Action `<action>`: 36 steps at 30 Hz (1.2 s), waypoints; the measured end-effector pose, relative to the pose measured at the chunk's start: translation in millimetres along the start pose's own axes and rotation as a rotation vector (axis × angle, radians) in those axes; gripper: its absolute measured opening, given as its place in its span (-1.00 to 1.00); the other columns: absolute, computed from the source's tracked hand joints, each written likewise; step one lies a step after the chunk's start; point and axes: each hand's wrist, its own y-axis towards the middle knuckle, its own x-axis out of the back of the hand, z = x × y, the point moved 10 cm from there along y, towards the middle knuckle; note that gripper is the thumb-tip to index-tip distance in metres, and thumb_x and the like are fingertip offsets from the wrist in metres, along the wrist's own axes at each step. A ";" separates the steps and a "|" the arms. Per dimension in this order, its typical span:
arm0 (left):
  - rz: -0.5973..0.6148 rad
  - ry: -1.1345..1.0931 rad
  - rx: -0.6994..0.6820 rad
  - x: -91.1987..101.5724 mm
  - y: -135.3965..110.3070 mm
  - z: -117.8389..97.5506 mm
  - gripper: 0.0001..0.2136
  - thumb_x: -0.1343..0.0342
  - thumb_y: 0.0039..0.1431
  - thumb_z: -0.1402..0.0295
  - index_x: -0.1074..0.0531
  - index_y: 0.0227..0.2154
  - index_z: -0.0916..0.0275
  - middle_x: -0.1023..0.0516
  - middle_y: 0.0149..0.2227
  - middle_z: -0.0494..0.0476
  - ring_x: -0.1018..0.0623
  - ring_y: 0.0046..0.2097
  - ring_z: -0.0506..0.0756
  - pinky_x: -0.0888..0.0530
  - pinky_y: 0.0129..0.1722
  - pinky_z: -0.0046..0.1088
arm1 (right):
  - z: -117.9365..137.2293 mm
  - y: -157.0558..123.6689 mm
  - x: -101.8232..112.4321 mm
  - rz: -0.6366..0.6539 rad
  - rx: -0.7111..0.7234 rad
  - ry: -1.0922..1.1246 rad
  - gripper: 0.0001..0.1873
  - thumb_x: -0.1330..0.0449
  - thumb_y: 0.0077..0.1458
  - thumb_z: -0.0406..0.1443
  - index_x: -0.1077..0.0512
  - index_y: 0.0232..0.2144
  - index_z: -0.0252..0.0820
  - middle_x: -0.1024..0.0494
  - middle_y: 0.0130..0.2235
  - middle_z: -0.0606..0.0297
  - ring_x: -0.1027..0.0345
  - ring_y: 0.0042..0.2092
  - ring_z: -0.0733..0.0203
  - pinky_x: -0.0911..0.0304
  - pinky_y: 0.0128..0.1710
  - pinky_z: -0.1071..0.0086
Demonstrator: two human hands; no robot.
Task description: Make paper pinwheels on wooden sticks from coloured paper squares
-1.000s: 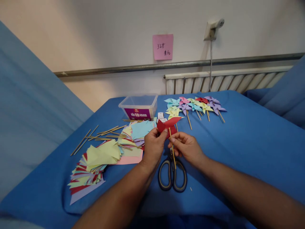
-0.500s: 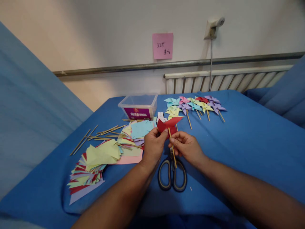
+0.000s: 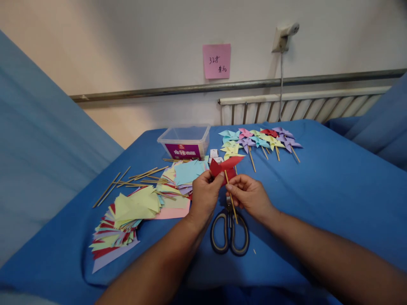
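My left hand (image 3: 206,190) is closed on a red paper pinwheel (image 3: 229,164), thumb pressed near its middle. In my right hand (image 3: 249,195) a thin wooden stick (image 3: 232,199) is pinched between thumb and fingers. The stick's upper end meets the pinwheel near its middle, and its lower end points down toward me. How the two are joined there I cannot make out. Black-handled scissors (image 3: 224,237) lie on the blue cloth just below my hands, their blades partly hidden by my fingers and the stick.
Finished pinwheels (image 3: 260,142) lie at the back right. A clear plastic box (image 3: 184,144) with a purple label stands behind small white boxes (image 3: 214,153). Stacks of coloured paper (image 3: 136,207) and loose sticks (image 3: 140,180) spread on the left of the blue-covered table (image 3: 318,190).
The stick's lower end has swung slightly to the right. Both hands are almost where they were, still holding the pinwheel and the stick.
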 end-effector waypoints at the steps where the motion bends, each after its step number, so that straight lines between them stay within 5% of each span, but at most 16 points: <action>1: 0.000 0.004 -0.001 0.1 0.0 0.2 -0.79 -0.28 -0.05 0.24 -0.53 -0.44 0.30 -0.55 -0.44 0.03 -0.42 -0.41 -0.01 -0.33 -0.39 -0.51 | 0.2 -0.1 -0.1 0.000 -0.001 0.001 -0.60 -0.39 -0.16 -0.04 -0.37 -0.46 -0.18 -0.50 -0.57 0.41 -0.20 -0.68 0.43 -0.03 -0.73 0.53; 36: 0.005 0.226 -0.105 -2.4 -8.5 -16.3 -0.80 -0.22 0.03 0.21 -0.50 -0.48 0.27 -0.45 -0.60 -0.02 -0.39 -0.54 -0.01 -0.26 -0.51 -0.49 | -5.8 -1.5 -7.2 0.091 -0.034 0.103 -0.66 -0.35 -0.04 -0.05 -0.44 -0.43 -0.20 -0.52 -0.53 0.38 -0.30 -0.61 0.41 -0.11 -0.67 0.55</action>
